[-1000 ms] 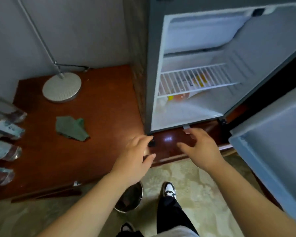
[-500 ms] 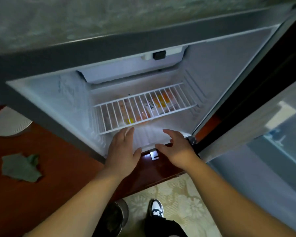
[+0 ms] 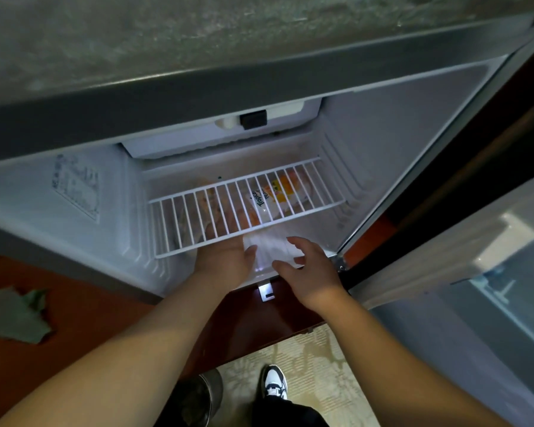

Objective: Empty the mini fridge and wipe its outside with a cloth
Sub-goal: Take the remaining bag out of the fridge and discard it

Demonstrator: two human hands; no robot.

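Mini fridge (image 3: 198, 97) stands on a wooden top (image 3: 90, 328); its door (image 3: 490, 318) is swung open at 3 o'clock. Wire shelf (image 3: 321, 192) spans the cavity. Juice packs (image 3: 270, 200) lie under it on the fridge floor, toward the back, 12 to 1 o'clock.

Left hand (image 3: 225, 257) is inside the opening with its fingers beneath the shelf's front edge, near the packs; contact not discernible. Right hand (image 3: 309, 272) is just beside it at 3 o'clock, over the front lip.

Cloth (image 3: 13, 315) lies on the wooden top at 9 o'clock, well apart from the hands.

Bin (image 3: 195, 396) and shoe (image 3: 273, 382) are on the carpet (image 3: 315, 359) at 6 o'clock, bin left of shoe.
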